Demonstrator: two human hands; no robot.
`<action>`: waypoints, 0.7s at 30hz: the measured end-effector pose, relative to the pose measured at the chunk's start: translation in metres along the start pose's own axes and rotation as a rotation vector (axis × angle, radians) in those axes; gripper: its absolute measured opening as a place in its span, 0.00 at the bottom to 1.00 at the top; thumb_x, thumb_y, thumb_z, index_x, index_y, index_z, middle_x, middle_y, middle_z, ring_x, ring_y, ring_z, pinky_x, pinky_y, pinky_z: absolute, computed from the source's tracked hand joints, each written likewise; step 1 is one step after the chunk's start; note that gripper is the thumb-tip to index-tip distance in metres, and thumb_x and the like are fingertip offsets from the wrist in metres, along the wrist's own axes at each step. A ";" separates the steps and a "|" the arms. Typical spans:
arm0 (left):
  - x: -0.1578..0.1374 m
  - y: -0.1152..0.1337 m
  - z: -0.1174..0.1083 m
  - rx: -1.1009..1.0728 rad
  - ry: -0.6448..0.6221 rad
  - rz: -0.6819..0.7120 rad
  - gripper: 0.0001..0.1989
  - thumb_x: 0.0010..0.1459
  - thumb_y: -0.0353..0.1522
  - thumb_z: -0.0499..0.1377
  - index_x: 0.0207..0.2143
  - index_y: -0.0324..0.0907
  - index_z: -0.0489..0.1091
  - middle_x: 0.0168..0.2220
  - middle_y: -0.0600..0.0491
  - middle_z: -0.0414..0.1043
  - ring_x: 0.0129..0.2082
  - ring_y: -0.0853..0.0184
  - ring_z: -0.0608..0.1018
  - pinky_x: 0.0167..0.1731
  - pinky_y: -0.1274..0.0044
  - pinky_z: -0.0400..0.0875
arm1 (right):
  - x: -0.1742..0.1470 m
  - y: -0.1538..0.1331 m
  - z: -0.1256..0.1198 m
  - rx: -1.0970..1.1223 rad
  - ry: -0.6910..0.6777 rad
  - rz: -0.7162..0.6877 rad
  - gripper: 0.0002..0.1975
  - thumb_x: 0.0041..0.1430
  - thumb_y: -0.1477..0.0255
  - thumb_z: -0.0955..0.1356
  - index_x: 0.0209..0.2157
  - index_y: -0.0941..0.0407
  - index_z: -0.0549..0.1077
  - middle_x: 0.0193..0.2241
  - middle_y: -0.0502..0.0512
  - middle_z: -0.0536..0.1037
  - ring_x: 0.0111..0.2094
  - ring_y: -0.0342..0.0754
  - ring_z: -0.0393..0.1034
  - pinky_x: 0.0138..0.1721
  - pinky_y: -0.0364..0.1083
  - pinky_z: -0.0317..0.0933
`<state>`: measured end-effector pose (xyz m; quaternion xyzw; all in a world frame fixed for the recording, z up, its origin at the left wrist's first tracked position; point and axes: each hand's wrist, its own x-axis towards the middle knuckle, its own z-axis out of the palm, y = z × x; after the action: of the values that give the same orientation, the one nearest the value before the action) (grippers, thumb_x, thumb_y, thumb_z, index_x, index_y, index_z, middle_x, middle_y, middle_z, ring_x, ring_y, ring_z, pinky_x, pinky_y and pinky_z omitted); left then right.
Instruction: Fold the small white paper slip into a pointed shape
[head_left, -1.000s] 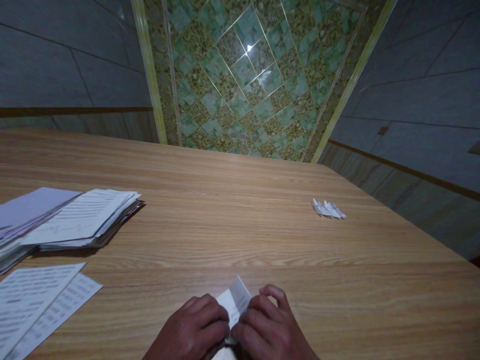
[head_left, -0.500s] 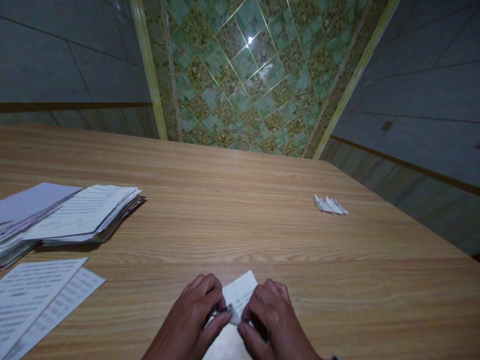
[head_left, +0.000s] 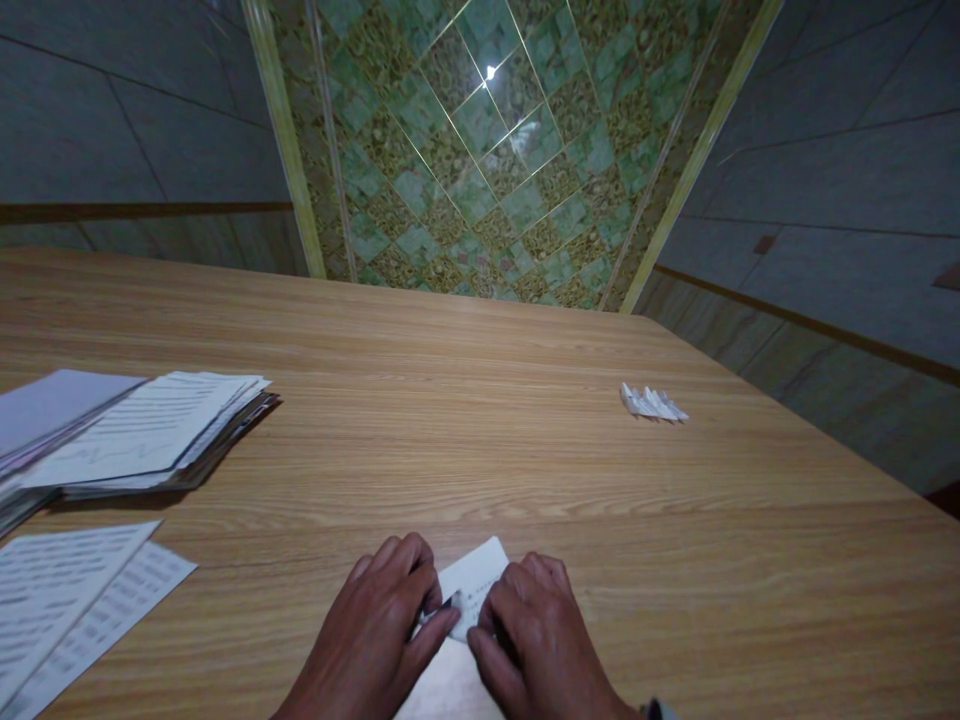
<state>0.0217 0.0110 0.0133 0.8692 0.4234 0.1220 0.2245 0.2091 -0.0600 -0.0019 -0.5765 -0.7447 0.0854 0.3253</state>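
My left hand [head_left: 379, 630] and my right hand [head_left: 536, 635] press side by side on a small white printed slip of paper [head_left: 476, 578] that lies on the wooden table [head_left: 480, 440] near its front edge. Fingertips of both hands pinch a fold in the slip between them. The far corner of the slip sticks out past my fingers, and its near part shows between my wrists. A row of small folded white paper pieces [head_left: 651, 403] lies at the right, well beyond my right hand.
A thick stack of printed sheets [head_left: 127, 435] lies at the left of the table. Two loose printed sheets [head_left: 71, 605] lie at the front left corner. Beyond the table's far edge are a green patterned tiled floor [head_left: 480, 150] and grey walls.
The slip's raised flap has been pressed down flat onto the table. Both hands have shifted slightly forward over it, fingers now pinching at the fold.
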 end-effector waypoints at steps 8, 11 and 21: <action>-0.001 0.004 -0.001 0.075 -0.010 -0.025 0.05 0.63 0.31 0.61 0.33 0.42 0.75 0.38 0.49 0.73 0.41 0.54 0.74 0.42 0.64 0.65 | -0.001 0.000 0.004 -0.064 0.035 -0.029 0.13 0.51 0.82 0.73 0.30 0.54 0.68 0.30 0.49 0.75 0.33 0.49 0.66 0.38 0.49 0.55; 0.000 0.003 0.002 0.083 0.006 -0.019 0.05 0.63 0.31 0.61 0.33 0.43 0.75 0.37 0.50 0.73 0.40 0.55 0.74 0.41 0.65 0.65 | -0.001 0.001 0.004 -0.083 0.027 -0.028 0.14 0.51 0.82 0.75 0.31 0.54 0.68 0.30 0.49 0.75 0.33 0.49 0.66 0.38 0.49 0.55; 0.001 -0.007 0.003 0.099 0.095 -0.022 0.11 0.61 0.37 0.64 0.27 0.44 0.71 0.32 0.53 0.72 0.35 0.58 0.74 0.35 0.70 0.63 | -0.001 0.002 0.000 -0.290 -0.104 -0.130 0.08 0.60 0.70 0.75 0.39 0.50 0.73 0.34 0.50 0.76 0.36 0.52 0.66 0.43 0.51 0.56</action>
<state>0.0183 0.0146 0.0071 0.8677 0.4486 0.1398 0.1621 0.2109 -0.0603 -0.0037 -0.5628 -0.8008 -0.0143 0.2044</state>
